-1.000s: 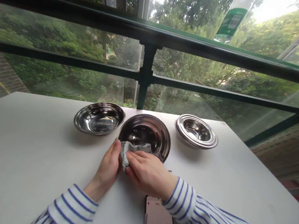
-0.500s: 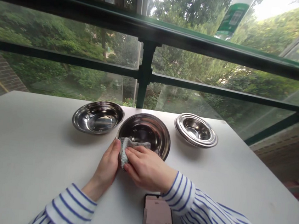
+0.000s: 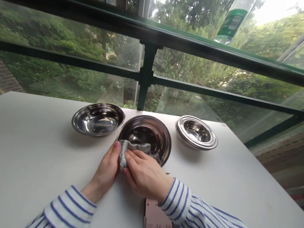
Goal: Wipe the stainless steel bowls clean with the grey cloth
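A shiny metal bowl (image 3: 163,137) stands in the middle of the white table. My left hand (image 3: 107,167) grips its near-left rim, thumb on top and the other fingers hidden below. With my right hand (image 3: 144,171) I press a grey-white cloth (image 3: 134,146) over the rim and inner wall on that same side. Part of the cloth drapes into the bowl, and its folds hide the rim there.
Another metal bowl (image 3: 98,119) sits to the left, and a stack of smaller metal bowls (image 3: 196,132) to the right. A phone (image 3: 158,220) lies under my right forearm. Beyond the table's far edge runs a dark green railing (image 3: 145,75), with a plastic bottle (image 3: 233,23) above.
My right hand and the cloth have shifted slightly left and down along the rim. The whole view has drifted a little. My left hand keeps its hold on the bowl.
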`<state>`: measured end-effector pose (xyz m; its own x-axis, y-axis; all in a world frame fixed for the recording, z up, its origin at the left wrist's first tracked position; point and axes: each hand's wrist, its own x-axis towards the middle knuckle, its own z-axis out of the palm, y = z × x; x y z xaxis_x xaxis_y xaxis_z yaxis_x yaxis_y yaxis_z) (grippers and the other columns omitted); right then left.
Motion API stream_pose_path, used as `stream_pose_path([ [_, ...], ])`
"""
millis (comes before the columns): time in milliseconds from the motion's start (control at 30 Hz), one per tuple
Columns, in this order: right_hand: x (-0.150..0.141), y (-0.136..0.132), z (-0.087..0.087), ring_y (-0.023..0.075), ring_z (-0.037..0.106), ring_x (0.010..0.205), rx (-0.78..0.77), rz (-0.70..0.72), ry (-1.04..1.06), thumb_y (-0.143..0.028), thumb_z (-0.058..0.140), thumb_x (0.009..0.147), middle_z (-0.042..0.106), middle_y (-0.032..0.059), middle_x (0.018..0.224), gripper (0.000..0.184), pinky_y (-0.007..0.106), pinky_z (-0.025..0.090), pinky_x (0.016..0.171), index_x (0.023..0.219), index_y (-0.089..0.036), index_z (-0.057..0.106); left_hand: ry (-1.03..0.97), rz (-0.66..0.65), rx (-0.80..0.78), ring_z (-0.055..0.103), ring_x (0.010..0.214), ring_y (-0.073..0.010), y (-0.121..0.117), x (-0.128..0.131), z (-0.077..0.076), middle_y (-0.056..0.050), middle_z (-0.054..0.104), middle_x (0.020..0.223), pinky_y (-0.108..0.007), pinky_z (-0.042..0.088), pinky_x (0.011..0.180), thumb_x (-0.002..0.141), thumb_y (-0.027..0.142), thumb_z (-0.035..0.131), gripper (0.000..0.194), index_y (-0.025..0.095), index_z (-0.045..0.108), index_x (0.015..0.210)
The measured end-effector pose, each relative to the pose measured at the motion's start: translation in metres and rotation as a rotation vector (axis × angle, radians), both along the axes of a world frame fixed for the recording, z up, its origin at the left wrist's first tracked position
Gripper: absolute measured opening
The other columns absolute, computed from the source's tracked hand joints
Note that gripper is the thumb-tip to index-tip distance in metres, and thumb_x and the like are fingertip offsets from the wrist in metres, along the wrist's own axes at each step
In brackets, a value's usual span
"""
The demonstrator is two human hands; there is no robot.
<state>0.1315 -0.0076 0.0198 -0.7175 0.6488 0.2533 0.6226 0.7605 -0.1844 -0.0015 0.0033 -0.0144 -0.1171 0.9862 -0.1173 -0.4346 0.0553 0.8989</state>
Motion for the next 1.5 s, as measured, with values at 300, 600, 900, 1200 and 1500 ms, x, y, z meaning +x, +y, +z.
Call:
stream_pose_path([
  [300, 0.037, -0.013, 0.009, 0.0224, 0.056, 0.092, -0.049, 0.019, -0.184, -0.025, 0.039, 0.090, 0.064, 0.0136, 0.100, 0.031, 0.036, 0.042, 0.081, 0.112, -0.008, 0.052, 0.089, -0.006, 0.044, 0.048, 0.120, -0.0225, 0.002, 0.003, -0.002, -0.008, 0.062, 0.120, -0.033, 0.033, 0.103, 0.080, 0.049, 0.052, 0.046, 0.016, 0.062, 0.111],
  [600, 0.009, -0.002, -0.001, 0.0244, 0.047, 0.111, -0.003, 0.022, -0.083, -0.029, 0.032, 0.093, 0.055, 0.0171, 0.123, 0.045, 0.037, 0.041, 0.091, 0.128, -0.003, 0.040, -0.014, -0.004, 0.007, 0.056, 0.110, -0.0211, 0.001, -0.001, 0.002, -0.008, 0.067, 0.111, -0.035, 0.036, 0.100, 0.079, 0.046, 0.056, 0.041, 0.015, 0.062, 0.105],
  [900, 0.034, -0.010, 0.006, 0.0243, 0.054, 0.097, 0.011, 0.003, -0.218, -0.026, 0.035, 0.092, 0.062, 0.0157, 0.107, 0.036, 0.039, 0.042, 0.083, 0.119, -0.006, 0.049, 0.122, 0.002, 0.083, 0.050, 0.118, -0.0209, 0.004, 0.003, 0.003, -0.006, 0.064, 0.118, -0.032, 0.034, 0.101, 0.083, 0.047, 0.049, 0.043, 0.017, 0.061, 0.111],
  [1200, 0.023, -0.006, 0.004, 0.0240, 0.052, 0.101, -0.010, 0.026, -0.175, -0.029, 0.035, 0.092, 0.060, 0.0159, 0.113, 0.040, 0.037, 0.041, 0.085, 0.122, -0.005, 0.046, 0.095, -0.039, 0.076, 0.054, 0.112, -0.0236, 0.006, -0.003, 0.004, -0.008, 0.066, 0.112, -0.037, 0.036, 0.100, 0.082, 0.046, 0.051, 0.044, 0.015, 0.061, 0.111],
  [1500, 0.033, -0.009, 0.006, 0.0234, 0.054, 0.098, -0.010, 0.027, -0.210, -0.028, 0.038, 0.090, 0.062, 0.0153, 0.108, 0.037, 0.037, 0.041, 0.082, 0.119, -0.007, 0.048, 0.142, -0.058, 0.087, 0.050, 0.117, -0.0250, 0.007, 0.000, 0.009, -0.009, 0.064, 0.117, -0.036, 0.036, 0.100, 0.081, 0.049, 0.050, 0.047, 0.015, 0.061, 0.113],
])
